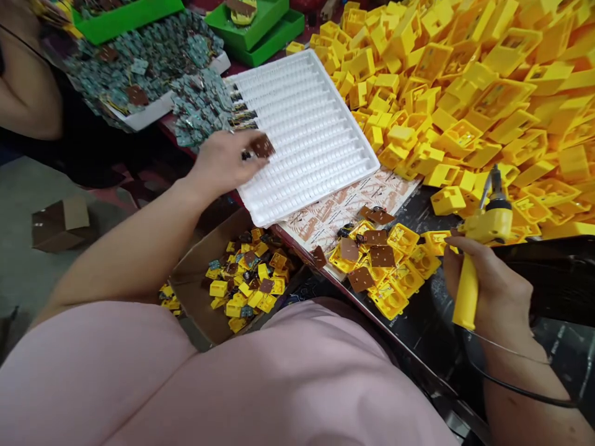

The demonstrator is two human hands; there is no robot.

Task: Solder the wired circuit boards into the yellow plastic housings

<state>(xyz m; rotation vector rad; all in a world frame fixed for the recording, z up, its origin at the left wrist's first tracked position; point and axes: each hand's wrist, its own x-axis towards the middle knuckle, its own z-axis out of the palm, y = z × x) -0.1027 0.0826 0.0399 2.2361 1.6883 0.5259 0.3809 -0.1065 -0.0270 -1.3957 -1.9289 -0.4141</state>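
Brown board (263, 147) over white tray (307, 139)

Hands well apart: the left hand (227, 160) pinches the board, the right hand (499, 282) grips a yellow soldering gun (467, 294) near open cases (391, 297) on the bench (434, 322). The step looks like fetching a board; the next move likely calls for a steady pinch.

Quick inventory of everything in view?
Ridged tray: one, white, centre.
Held board: one, brown, over tray.
Gun-shaped tool: one, yellow, right.
Heaped cases: many, yellow, upper right.
Cases with brown boards: several, yellow, on table.
Circuit boards: many, blue-grey, upper left.
Green trays: three-plus, green, top.
Carton: one, brown, below table.
Small box: one, brown, floor.
Patterned sheet: one, brown-white, beside tray.
Co-worker's arm: one, left edge.
Top: one, pink, bottom.
Left hand: one, holding board.
Right hand: one, holding tool.
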